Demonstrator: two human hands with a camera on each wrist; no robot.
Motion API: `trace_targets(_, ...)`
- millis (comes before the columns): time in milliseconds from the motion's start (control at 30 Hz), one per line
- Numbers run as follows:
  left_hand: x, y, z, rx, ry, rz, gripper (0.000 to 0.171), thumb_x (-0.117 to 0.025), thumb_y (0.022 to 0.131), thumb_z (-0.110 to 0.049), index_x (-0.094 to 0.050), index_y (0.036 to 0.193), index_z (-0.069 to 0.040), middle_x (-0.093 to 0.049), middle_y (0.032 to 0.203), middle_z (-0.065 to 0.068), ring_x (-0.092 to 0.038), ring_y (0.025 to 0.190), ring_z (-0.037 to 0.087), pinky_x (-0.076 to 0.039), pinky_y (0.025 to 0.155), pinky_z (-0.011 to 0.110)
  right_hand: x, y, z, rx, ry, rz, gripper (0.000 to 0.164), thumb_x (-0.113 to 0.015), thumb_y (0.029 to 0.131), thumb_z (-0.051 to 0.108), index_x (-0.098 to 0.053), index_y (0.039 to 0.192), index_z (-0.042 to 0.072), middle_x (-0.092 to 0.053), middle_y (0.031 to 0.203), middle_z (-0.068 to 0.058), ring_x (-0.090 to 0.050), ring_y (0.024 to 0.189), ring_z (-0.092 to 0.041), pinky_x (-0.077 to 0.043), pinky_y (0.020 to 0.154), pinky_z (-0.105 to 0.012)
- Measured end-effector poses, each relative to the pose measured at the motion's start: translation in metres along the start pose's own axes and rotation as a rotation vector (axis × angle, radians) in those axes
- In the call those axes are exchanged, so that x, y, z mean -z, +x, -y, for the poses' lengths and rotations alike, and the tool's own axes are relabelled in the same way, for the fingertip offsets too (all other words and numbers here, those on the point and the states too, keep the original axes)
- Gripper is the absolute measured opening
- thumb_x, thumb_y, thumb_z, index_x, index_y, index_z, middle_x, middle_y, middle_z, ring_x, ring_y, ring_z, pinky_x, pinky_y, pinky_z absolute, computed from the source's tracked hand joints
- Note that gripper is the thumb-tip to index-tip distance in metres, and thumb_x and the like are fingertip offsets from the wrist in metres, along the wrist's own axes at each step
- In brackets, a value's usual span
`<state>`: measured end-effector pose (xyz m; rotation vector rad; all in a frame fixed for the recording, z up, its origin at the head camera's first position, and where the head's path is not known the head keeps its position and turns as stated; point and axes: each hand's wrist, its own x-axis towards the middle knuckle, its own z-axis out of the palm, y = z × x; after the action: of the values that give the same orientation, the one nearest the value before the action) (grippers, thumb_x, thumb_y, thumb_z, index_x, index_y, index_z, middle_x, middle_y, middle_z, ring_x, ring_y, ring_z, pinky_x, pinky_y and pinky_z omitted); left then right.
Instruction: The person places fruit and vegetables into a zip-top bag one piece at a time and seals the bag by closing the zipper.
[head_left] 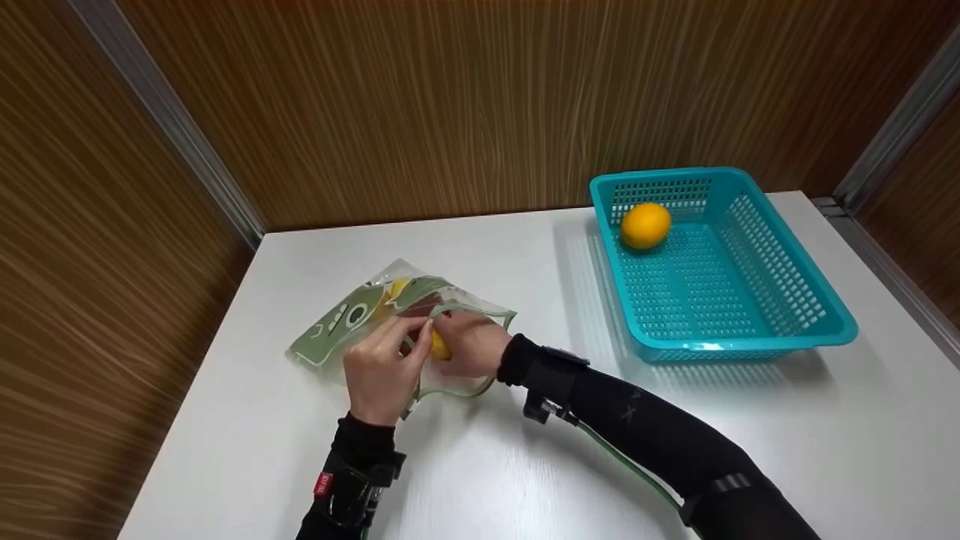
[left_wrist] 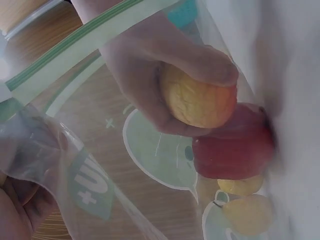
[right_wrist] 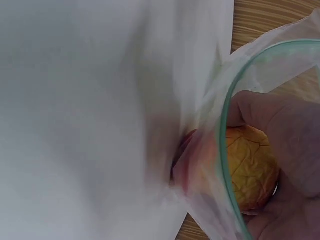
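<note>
A clear zip bag (head_left: 324,346) with green cartoon print lies on the table, its green-edged mouth towards me. My left hand (head_left: 381,375) pinches the bag's edge between thumb and fingers. Inside the mouth, my right hand (head_left: 474,346) grips a round yellow-orange fruit (left_wrist: 200,100) with a wrinkled surface and a reddish side; its exact kind is unclear. Just beyond that fruit in the left wrist view sits a red, pepper-like piece (left_wrist: 232,150) in the bag. Deeper in are yellow fruits (left_wrist: 248,215), seen dimly through the plastic.
To the right stands a turquoise perforated basket (head_left: 739,343) holding one orange-yellow, lemon-like fruit (head_left: 646,226) near its back left corner. The white table (head_left: 480,480) meets wood-grain panels (head_left: 420,112) at the back and sides.
</note>
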<state>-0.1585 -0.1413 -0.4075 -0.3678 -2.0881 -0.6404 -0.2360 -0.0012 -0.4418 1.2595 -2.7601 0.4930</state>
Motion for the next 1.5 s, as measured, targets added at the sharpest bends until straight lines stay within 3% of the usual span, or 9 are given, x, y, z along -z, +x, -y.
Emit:
trace_targets(167, -0.001, 0.000, -0.001, -0.001, 0.004, 0.009, 0.004, -0.074, 0.080, -0.015, -0.072, 0.080, -0.011, -0.070, 0.071, -0.001, -0.060, 0.052, 0.010, -0.045, 0.047, 0.021, -0.006, 0.013, -0.003, -0.065, -0.007, 0.110, 0.022, -0.065, 0.079, 0.021, -0.059, 0.097, 0.009, -0.054, 0.072, 0.003, -0.049, 0.065, -0.012, -0.035, 0.057, -0.023)
trace_targets(333, 0.000, 0.000, -0.001, 0.000, 0.015, 0.022, 0.004, -0.074, 0.080, -0.015, -0.072, 0.079, -0.012, -0.069, 0.070, -0.002, -0.060, 0.052, 0.009, -0.045, 0.048, 0.020, -0.009, 0.024, -0.004, -0.143, -0.038, 0.215, 0.017, -0.062, 0.083, 0.024, -0.062, 0.090, 0.009, -0.061, 0.074, -0.001, -0.054, 0.068, -0.014, -0.045, 0.062, -0.026)
trace_targets(567, 0.000, 0.000, -0.002, 0.002, 0.006, 0.015, 0.007, -0.072, 0.082, -0.017, -0.073, 0.080, -0.011, -0.070, 0.072, 0.000, -0.061, 0.052, 0.009, -0.046, 0.047, 0.021, -0.012, 0.029, -0.003, -0.191, -0.057, 0.254, 0.021, -0.057, 0.088, 0.027, -0.066, 0.095, 0.009, -0.070, 0.086, -0.006, -0.063, 0.079, -0.018, -0.053, 0.075, -0.031)
trace_targets(833, 0.001, 0.000, -0.001, 0.007, 0.023, 0.023, 0.006, -0.071, 0.083, -0.018, -0.073, 0.081, -0.012, -0.070, 0.073, -0.001, -0.061, 0.054, 0.009, -0.047, 0.048, 0.022, -0.012, 0.032, -0.003, -0.162, -0.116, 0.281, 0.020, -0.054, 0.091, 0.028, -0.065, 0.094, 0.011, -0.058, 0.072, 0.003, -0.054, 0.070, -0.012, -0.046, 0.064, -0.025)
trace_targets(1100, 0.002, 0.000, -0.002, 0.016, 0.028, 0.035, 0.007, -0.070, 0.083, -0.018, -0.073, 0.082, -0.012, -0.071, 0.075, -0.001, -0.062, 0.054, 0.010, -0.046, 0.049, 0.021, -0.014, 0.028, -0.004, -0.085, -0.092, 0.204, 0.016, -0.055, 0.090, 0.025, -0.064, 0.092, 0.012, -0.049, 0.064, 0.006, -0.050, 0.064, -0.011, -0.042, 0.058, -0.024)
trace_targets(1233, 0.001, -0.001, -0.001, 0.022, 0.014, 0.029, 0.010, -0.070, 0.084, -0.019, -0.072, 0.081, -0.009, -0.071, 0.075, 0.001, -0.062, 0.054, 0.011, -0.047, 0.049, 0.023, -0.013, 0.019, -0.002, 0.009, -0.119, 0.070, 0.019, -0.056, 0.090, 0.024, -0.063, 0.103, 0.013, -0.061, 0.070, 0.003, -0.060, 0.069, -0.013, -0.047, 0.062, -0.025)
trace_targets(1333, 0.001, -0.001, -0.001, 0.023, 0.008, 0.029, 0.010, -0.070, 0.083, -0.018, -0.072, 0.081, -0.008, -0.072, 0.076, 0.001, -0.062, 0.055, 0.011, -0.048, 0.050, 0.024, -0.011, 0.009, 0.000, 0.065, -0.144, -0.044, 0.023, -0.057, 0.088, 0.023, -0.062, 0.108, 0.012, -0.066, 0.074, 0.000, -0.063, 0.069, -0.014, -0.046, 0.057, -0.024)
trace_targets(1500, 0.001, 0.000, -0.002, 0.017, 0.026, 0.037, 0.006, -0.073, 0.081, -0.017, -0.072, 0.081, -0.011, -0.072, 0.076, 0.000, -0.062, 0.055, 0.010, -0.048, 0.050, 0.022, -0.001, -0.006, 0.007, 0.031, -0.079, -0.121, 0.034, -0.065, 0.083, 0.024, -0.056, 0.114, 0.012, -0.064, 0.077, -0.001, -0.057, 0.062, -0.013, -0.040, 0.050, -0.020)
